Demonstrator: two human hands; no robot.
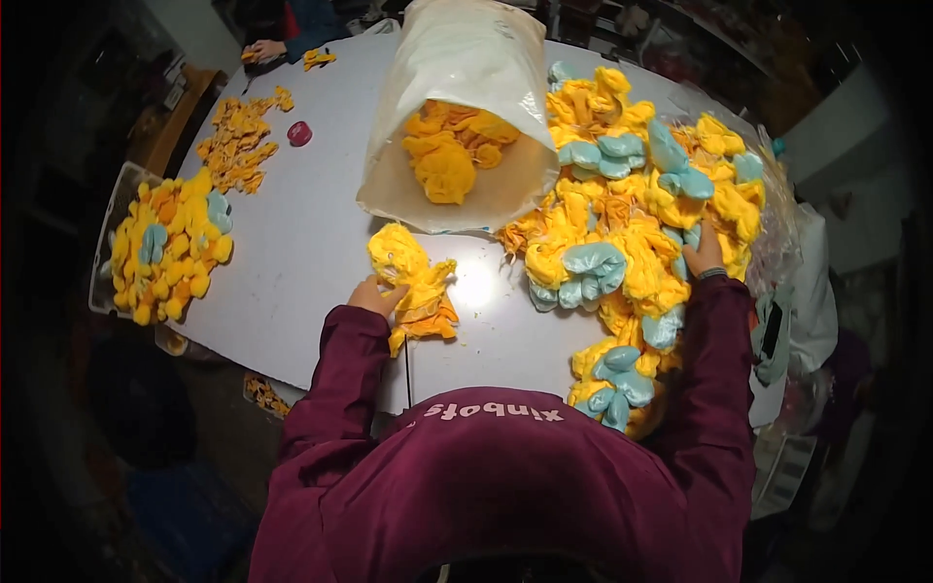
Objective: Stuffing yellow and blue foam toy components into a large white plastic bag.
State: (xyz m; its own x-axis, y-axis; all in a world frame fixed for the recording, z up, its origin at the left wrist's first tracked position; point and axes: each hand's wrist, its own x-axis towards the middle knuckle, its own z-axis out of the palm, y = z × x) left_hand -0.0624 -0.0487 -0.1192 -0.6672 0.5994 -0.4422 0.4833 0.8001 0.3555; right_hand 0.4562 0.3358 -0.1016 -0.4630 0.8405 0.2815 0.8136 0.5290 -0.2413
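Observation:
Just below the bag, a limp yellow plush skin with an orange lower part lies on the table. My left hand is closed on its left edge. On the right, my right hand reaches into a big pile of yellow plush skins with shiny light-blue parts. The fingers of that hand curl at a light-blue piece among the yellow cloth, and their tips are partly hidden. A large white bag lies with its mouth toward me, holding more yellow-orange plush skins.
At the left edge stands a clear bin heaped with stuffed yellow plush pieces. Flat orange-yellow pieces and a small red round object lie beyond it. At the far left, another person's hand holds a yellow piece.

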